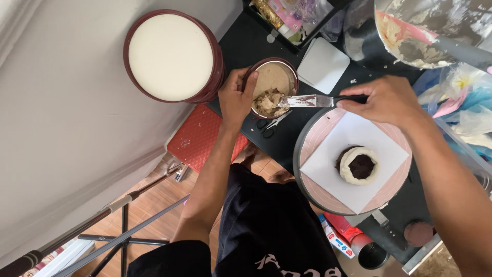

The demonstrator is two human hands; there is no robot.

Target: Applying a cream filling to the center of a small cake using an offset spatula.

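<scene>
My left hand [236, 97] grips the rim of a small maroon bowl [274, 77] that holds a lump of tan filling [269, 102]. My right hand [387, 100] holds the black handle of a metal palette knife [307, 101], whose smeared blade tip rests in the filling. Below my right hand, a small dark chocolate cake [360, 165] ringed with white cream sits on a square white sheet [328, 164] on a round pink turntable [318, 136].
A large maroon container with a cream lid [171, 56] stands on a stool at the left. Scissors [269, 125] lie under the small bowl. A mixing bowl [425, 31] smeared with cream, a white square board [323, 64], plastic bags [464, 97] and a tripod [118, 231] surround the black table [246, 41].
</scene>
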